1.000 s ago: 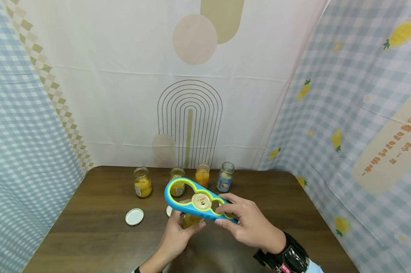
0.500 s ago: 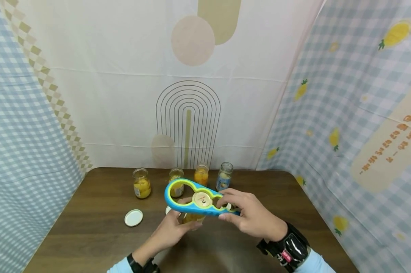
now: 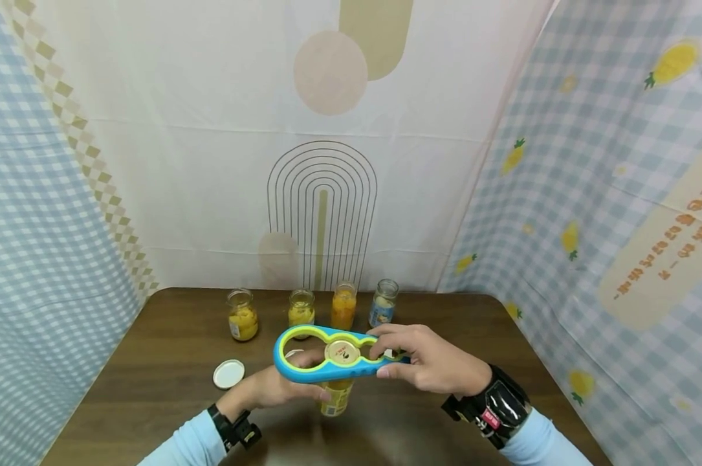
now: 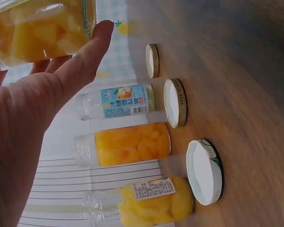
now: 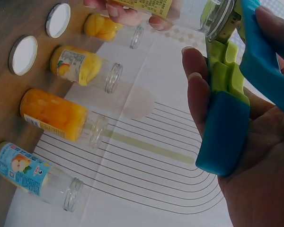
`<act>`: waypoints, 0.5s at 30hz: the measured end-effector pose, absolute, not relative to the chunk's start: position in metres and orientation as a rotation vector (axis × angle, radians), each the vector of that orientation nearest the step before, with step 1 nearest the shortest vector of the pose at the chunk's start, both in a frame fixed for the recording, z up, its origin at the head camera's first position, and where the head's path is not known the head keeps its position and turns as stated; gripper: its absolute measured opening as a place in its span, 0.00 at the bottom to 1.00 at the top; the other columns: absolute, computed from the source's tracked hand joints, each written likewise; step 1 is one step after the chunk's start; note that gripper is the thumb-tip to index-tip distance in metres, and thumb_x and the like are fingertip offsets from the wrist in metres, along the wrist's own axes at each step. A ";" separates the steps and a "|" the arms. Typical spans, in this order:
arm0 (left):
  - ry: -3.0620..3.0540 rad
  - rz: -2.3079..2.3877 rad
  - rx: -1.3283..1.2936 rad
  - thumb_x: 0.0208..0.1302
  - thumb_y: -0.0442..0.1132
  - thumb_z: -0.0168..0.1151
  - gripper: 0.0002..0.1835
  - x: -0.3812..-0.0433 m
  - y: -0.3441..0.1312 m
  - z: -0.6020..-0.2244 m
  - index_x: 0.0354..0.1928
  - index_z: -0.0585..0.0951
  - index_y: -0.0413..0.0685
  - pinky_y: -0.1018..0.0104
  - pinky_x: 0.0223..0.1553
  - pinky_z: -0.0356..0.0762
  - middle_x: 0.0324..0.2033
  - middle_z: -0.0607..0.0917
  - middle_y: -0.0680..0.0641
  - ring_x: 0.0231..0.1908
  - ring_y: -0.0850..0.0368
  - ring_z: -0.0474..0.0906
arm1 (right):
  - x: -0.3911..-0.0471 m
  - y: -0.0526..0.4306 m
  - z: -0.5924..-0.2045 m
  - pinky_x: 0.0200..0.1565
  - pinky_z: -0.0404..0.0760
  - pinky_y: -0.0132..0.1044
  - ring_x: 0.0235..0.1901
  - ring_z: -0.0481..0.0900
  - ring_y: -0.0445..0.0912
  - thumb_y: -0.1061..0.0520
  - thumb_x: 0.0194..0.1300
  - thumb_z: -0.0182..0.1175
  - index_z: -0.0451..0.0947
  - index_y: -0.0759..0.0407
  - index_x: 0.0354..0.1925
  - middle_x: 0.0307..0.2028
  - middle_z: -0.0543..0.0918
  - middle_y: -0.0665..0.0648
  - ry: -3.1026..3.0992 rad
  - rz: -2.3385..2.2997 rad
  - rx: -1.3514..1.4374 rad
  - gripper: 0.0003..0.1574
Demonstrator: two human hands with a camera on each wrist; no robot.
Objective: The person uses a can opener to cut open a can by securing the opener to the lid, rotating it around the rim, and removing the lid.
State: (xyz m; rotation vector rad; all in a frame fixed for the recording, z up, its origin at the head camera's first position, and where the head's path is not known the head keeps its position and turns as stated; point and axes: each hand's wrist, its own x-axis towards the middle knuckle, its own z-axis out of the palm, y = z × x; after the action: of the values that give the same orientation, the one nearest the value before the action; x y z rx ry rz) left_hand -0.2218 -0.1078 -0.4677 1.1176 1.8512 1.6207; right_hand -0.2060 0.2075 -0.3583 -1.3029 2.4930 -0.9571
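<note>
In the head view, a blue jar opener point(image 3: 291, 374) with lime-green lining lies across a jar, whose gold lid point(image 3: 341, 353) sits in its middle ring. My right hand point(image 3: 429, 360) grips the opener's narrow right end, thumb below and fingers over the top. Under the opener, my left hand point(image 3: 277, 388) holds the jar of yellow fruit point(image 3: 336, 400) by its side. That jar point(image 4: 42, 33) is raised above the table in the left wrist view. From the right wrist, the opener point(image 5: 222, 132) shows at the jar's neck; the lid there is mostly hidden.
Lidless jars stand along the table's back: two of yellow fruit point(image 3: 242, 321) point(image 3: 301, 314), one of orange fruit point(image 3: 343, 307), and a blue-labelled jar point(image 3: 383, 304). Several loose lids lie in front, including a white-lined lid point(image 3: 229, 374). Patterned cloths point(image 3: 211, 181) enclose the table.
My left wrist has swung out to the left, and more of the jar's yellow label shows. The opener and jar sit slightly lower. My right hand keeps its hold with little movement.
</note>
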 end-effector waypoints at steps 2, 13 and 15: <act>1.837 1.634 1.145 0.76 0.44 0.67 0.31 -0.222 -0.107 -0.468 0.76 0.71 0.47 0.65 0.67 0.80 0.71 0.80 0.39 0.66 0.62 0.81 | -0.205 0.208 -0.358 0.45 0.85 0.34 0.64 0.83 0.52 0.45 0.76 0.66 0.83 0.37 0.52 0.67 0.82 0.53 2.498 -0.960 -1.293 0.08; 1.902 1.660 0.900 0.75 0.43 0.69 0.36 -0.220 -0.103 -0.471 0.80 0.67 0.50 0.47 0.73 0.75 0.75 0.75 0.39 0.75 0.42 0.73 | -0.205 0.211 -0.365 0.38 0.83 0.32 0.56 0.85 0.46 0.51 0.75 0.68 0.83 0.39 0.52 0.68 0.81 0.56 2.631 -1.101 -1.306 0.10; 1.956 1.698 0.901 0.74 0.41 0.69 0.34 -0.219 -0.101 -0.474 0.78 0.68 0.49 0.46 0.70 0.79 0.72 0.77 0.38 0.72 0.41 0.75 | -0.206 0.213 -0.369 0.41 0.84 0.33 0.54 0.85 0.45 0.55 0.74 0.69 0.84 0.41 0.52 0.68 0.81 0.56 2.737 -1.149 -1.321 0.12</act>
State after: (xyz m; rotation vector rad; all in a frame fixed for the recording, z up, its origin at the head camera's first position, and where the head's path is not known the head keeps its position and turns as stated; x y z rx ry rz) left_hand -0.2191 -0.1008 -0.4738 0.9012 1.9562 1.6977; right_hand -0.2055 0.2127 -0.3687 -1.3208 2.7366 -1.1489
